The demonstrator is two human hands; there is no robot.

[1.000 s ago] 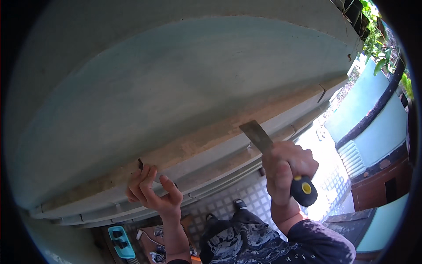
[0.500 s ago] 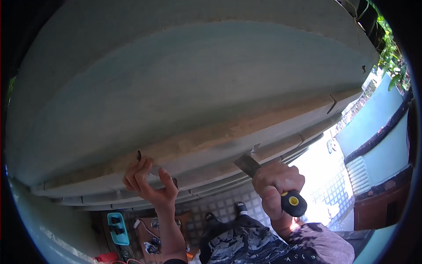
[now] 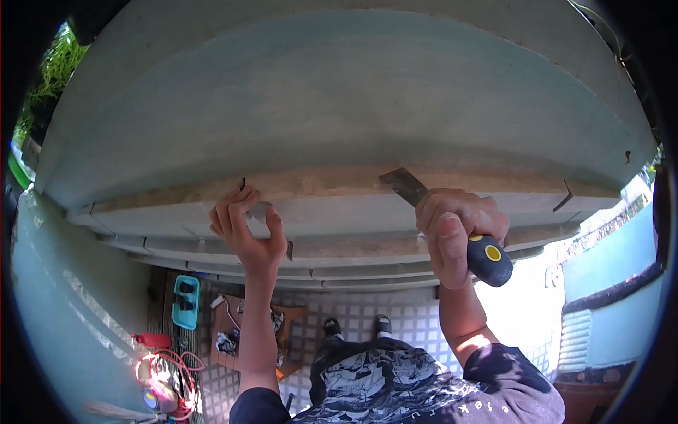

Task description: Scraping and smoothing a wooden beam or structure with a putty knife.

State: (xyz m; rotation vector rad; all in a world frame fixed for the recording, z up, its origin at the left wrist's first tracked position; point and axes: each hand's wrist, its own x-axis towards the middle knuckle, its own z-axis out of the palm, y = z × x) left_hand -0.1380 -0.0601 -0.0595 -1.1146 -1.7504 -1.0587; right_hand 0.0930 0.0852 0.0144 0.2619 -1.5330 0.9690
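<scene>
My right hand (image 3: 459, 230) grips a putty knife (image 3: 406, 186) by its black and yellow handle. The flat metal blade points up and left, its tip at the tan upper edge of a pale ledge (image 3: 339, 212). To the left, my left hand (image 3: 247, 222) is at the same ledge with its fingers bent near the edge and its thumb spread apart. No tool shows in it. A small grey patch appears between thumb and fingers, seemingly on the ledge face. Above the ledge rises a smooth pale green-grey wall (image 3: 353, 92).
More ledges are stepped below. On the tiled floor (image 3: 417, 318) stands a low wooden table (image 3: 293, 318) with crumpled material. Beside it are a turquoise tray (image 3: 186, 318) with dark pots, a red bottle (image 3: 152, 340) and a coiled pink hose (image 3: 185, 381). A side wall (image 3: 78, 283) is at left.
The putty knife has moved up from the lower ledge face to the upper ledge's tan edge. My view has tilted and turned left. My left hand stays at the same spot on the ledge.
</scene>
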